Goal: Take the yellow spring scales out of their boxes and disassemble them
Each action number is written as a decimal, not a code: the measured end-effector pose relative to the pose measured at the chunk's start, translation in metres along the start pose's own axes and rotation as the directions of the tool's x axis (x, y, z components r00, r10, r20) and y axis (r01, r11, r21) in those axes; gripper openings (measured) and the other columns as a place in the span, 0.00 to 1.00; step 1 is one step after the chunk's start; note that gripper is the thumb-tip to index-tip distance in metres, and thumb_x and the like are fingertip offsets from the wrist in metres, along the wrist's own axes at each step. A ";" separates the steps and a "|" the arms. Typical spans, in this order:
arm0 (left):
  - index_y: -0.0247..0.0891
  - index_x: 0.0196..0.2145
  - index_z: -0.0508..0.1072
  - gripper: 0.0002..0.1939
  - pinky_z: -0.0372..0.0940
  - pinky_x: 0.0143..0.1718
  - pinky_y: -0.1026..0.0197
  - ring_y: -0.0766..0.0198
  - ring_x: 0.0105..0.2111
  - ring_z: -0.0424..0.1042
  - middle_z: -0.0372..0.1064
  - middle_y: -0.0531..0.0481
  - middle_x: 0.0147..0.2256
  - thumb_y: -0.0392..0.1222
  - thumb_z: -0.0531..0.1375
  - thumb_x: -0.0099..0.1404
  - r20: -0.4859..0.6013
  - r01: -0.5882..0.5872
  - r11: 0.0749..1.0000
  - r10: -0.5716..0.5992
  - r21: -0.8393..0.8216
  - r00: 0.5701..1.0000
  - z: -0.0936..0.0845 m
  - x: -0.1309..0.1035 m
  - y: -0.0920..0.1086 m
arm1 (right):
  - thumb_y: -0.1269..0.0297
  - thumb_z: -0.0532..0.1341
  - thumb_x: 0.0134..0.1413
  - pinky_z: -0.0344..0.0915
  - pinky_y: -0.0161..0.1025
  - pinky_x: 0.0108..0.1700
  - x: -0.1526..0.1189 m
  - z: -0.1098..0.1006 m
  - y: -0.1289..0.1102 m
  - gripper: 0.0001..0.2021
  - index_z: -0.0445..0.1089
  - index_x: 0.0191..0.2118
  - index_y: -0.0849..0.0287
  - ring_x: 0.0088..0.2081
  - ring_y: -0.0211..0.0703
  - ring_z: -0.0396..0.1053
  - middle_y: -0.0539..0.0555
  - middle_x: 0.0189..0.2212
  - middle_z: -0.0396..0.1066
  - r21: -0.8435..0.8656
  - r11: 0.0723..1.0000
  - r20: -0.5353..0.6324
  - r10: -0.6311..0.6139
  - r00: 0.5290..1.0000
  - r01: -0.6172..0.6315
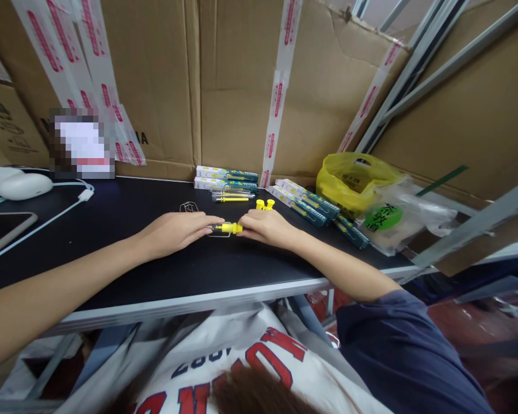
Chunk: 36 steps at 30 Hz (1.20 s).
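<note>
Between my two hands, just above the black tabletop, is a slim pen-like tool (pixel 228 228) with a yellow body and a clear end. My left hand (pixel 175 233) pinches its clear end, with the fingers together. My right hand (pixel 267 227) grips the yellow end, its fingers curled and partly hidden. Beyond the right hand two yellow flanged ends (pixel 265 204) stick up; the hand hides what they belong to. Bent wire pieces (pixel 189 207) lie behind my left fingers. Farther back lie several clear tubes with yellow parts (pixel 233 196).
Green and white boxes (pixel 225 183) lie at the back, with more boxes (pixel 304 201) to the right. A yellow plastic bag (pixel 354 181) and a clear bag (pixel 388 221) stand near the metal rack. A white cable (pixel 56 209) and a phone (pixel 4 230) lie left. Cardboard (pixel 233 103) walls the back.
</note>
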<state>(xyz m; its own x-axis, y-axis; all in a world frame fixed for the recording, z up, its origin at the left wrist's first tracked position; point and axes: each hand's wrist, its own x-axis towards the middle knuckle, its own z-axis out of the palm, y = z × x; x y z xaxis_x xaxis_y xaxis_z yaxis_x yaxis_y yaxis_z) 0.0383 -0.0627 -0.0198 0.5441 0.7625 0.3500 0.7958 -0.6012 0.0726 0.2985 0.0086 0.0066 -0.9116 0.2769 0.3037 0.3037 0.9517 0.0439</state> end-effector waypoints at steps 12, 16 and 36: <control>0.45 0.58 0.66 0.21 0.66 0.42 0.56 0.58 0.40 0.72 0.73 0.44 0.42 0.46 0.45 0.73 -0.199 -0.090 0.965 0.141 0.245 0.970 -0.004 0.000 0.004 | 0.43 0.47 0.62 0.56 0.33 0.30 0.007 0.014 -0.008 0.24 0.59 0.26 0.60 0.23 0.33 0.57 0.46 0.20 0.58 0.809 0.548 0.129 0.189 0.973 -0.214; 0.43 0.60 0.64 0.22 0.66 0.40 0.57 0.57 0.38 0.72 0.73 0.44 0.41 0.45 0.44 0.73 -0.197 -0.064 0.958 0.123 0.280 0.973 -0.005 0.002 0.007 | 0.44 0.46 0.63 0.53 0.34 0.29 0.009 0.014 -0.010 0.25 0.57 0.24 0.59 0.22 0.33 0.53 0.46 0.19 0.55 0.805 0.566 0.042 0.243 0.969 -0.177; 0.44 0.57 0.65 0.24 0.66 0.40 0.61 0.58 0.45 0.74 0.73 0.49 0.50 0.50 0.39 0.72 0.053 0.025 0.997 -0.029 0.075 0.998 -0.002 -0.002 0.001 | 0.60 0.49 0.66 0.57 0.39 0.39 0.003 0.005 0.001 0.09 0.61 0.39 0.59 0.37 0.43 0.60 0.57 0.35 0.66 0.041 0.987 -0.087 -0.150 0.985 0.154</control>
<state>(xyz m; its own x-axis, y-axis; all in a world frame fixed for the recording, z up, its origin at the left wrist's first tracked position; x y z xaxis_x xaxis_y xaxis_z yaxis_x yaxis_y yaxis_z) 0.0375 -0.0648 -0.0188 0.5341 0.7911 0.2981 0.8268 -0.5623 0.0108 0.2944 0.0110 0.0030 -0.9192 0.1189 0.3755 0.1487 0.9876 0.0513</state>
